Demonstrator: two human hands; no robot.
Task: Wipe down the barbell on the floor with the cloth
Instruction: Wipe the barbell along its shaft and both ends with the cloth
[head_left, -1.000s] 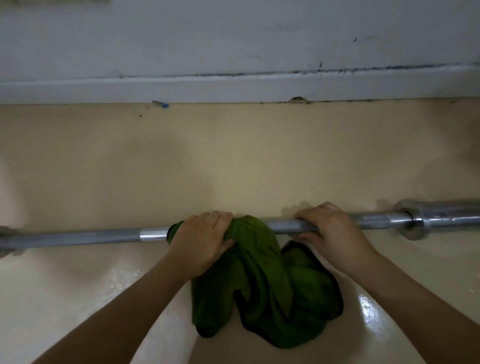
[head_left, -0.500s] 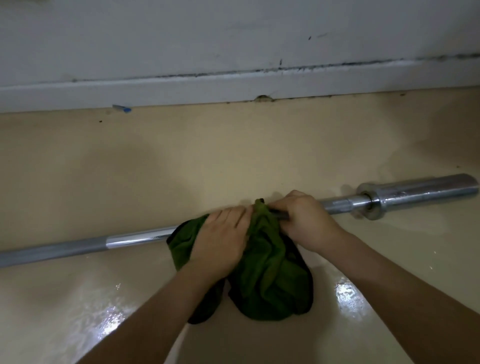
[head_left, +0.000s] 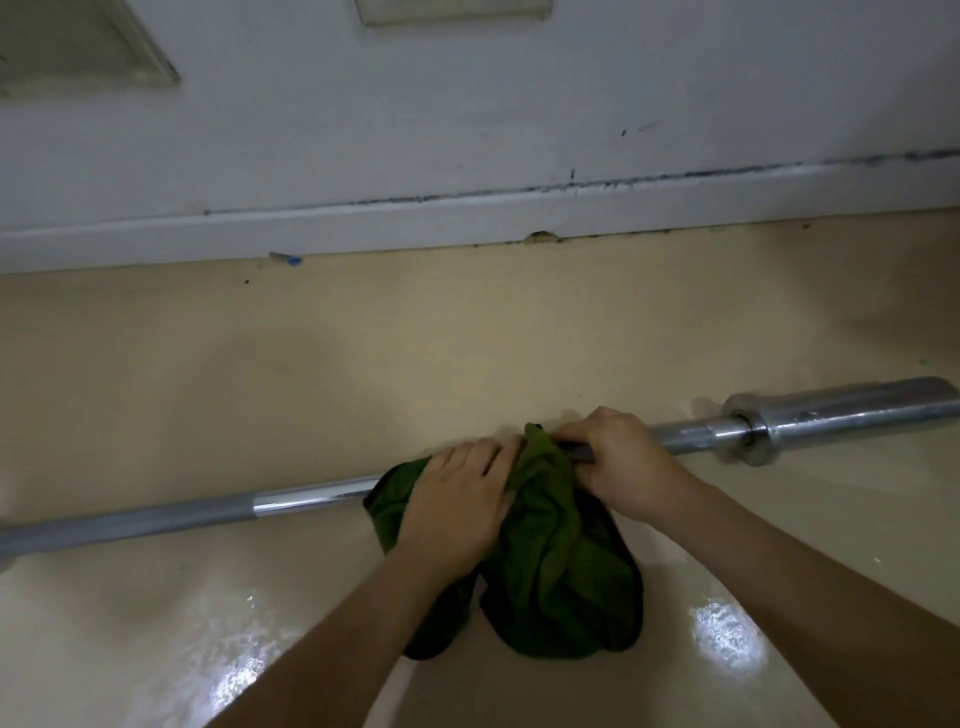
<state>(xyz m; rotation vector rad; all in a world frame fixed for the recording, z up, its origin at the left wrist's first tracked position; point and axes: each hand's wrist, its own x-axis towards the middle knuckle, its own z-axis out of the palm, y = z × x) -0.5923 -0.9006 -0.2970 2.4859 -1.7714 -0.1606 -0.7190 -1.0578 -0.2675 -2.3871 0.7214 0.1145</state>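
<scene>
The barbell (head_left: 311, 496) lies on the floor (head_left: 467, 338). The picture's edge cuts off its left end. The green cloth (head_left: 550, 545) hides its middle. The left hand (head_left: 457, 504) curls over the cloth there. The right hand (head_left: 618, 462) wraps its fingers round the bare barbell, touching the cloth. Open floor runs up to the wall (head_left: 467, 130).
</scene>
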